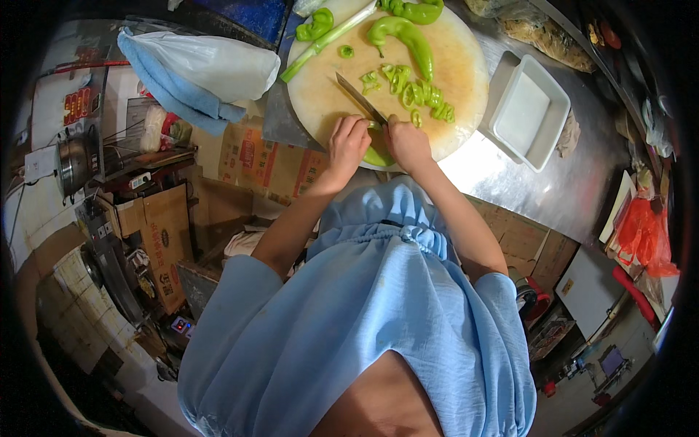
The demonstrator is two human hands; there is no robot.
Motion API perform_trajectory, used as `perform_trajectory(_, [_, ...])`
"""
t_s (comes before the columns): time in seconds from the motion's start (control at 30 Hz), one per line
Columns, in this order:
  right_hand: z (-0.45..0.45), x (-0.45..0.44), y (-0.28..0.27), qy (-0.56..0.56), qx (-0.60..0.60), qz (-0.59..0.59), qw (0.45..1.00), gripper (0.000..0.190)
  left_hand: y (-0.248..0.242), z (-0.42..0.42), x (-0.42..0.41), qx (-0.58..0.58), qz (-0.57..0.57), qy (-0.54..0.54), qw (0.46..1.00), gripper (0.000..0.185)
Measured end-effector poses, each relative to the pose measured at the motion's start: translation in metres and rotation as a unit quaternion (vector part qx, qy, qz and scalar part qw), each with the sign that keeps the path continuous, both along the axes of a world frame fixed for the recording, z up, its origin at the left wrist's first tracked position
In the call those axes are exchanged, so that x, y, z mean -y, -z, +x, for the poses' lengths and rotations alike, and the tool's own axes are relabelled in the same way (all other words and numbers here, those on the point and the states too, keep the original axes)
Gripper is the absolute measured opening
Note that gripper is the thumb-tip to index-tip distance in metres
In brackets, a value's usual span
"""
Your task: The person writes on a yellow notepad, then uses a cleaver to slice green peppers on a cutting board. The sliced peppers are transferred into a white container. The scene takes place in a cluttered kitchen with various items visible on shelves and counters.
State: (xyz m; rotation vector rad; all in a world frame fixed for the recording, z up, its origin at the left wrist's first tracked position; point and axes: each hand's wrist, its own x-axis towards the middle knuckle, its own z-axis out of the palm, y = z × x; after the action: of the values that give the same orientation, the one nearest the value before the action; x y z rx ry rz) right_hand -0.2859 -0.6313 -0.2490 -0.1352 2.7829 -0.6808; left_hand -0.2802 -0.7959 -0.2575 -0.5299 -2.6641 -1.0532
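My right hand (407, 144) grips a kitchen knife (357, 96), its handle hidden in the fist and its blade slanting up and left over the round cutting board (464, 82). Close by on the left, my left hand (349, 143) curls its fingers on a green pepper (379, 156); part of the pepper shows between my hands at the board's near edge. Cut pepper rings (420, 94) lie beyond the knife. Farther up rests a whole curved green pepper (404, 38), with another pepper (418, 10) at the far edge. A scallion stalk (327, 39) crosses the upper left.
Right of the board, a white plastic tub (532, 112) stands on the metal counter (573, 191). A white plastic bag (213, 63) and a blue towel (169, 82) are at left. Cardboard (262, 158) is below the counter's left edge. Red plastic bags (641, 229) hang far right.
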Motion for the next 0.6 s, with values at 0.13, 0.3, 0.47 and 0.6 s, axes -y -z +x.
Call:
perform_trajectory(0.13, [-0.019,-0.013,0.005,0.006,0.031,-0.076,0.997,0.023,-0.008,0.02,0.013,0.013,0.019,0.008,1.0,0.028])
perform_trajectory(0.3, [-0.008,-0.047,0.005,0.118,-0.037,-0.097,0.988,0.026,-0.024,0.034,0.01,0.025,-0.114,0.161,0.98,0.034])
perform_trajectory(0.47, [0.014,-0.082,-0.023,0.131,-0.076,-0.143,0.978,0.025,0.001,0.011,0.018,0.109,-0.06,0.176,0.977,0.045])
perform_trajectory(0.6, [0.053,-0.11,-0.025,0.136,-0.052,-0.074,0.987,0.022,-0.014,-0.012,0.026,0.342,0.157,0.081,0.923,0.058])
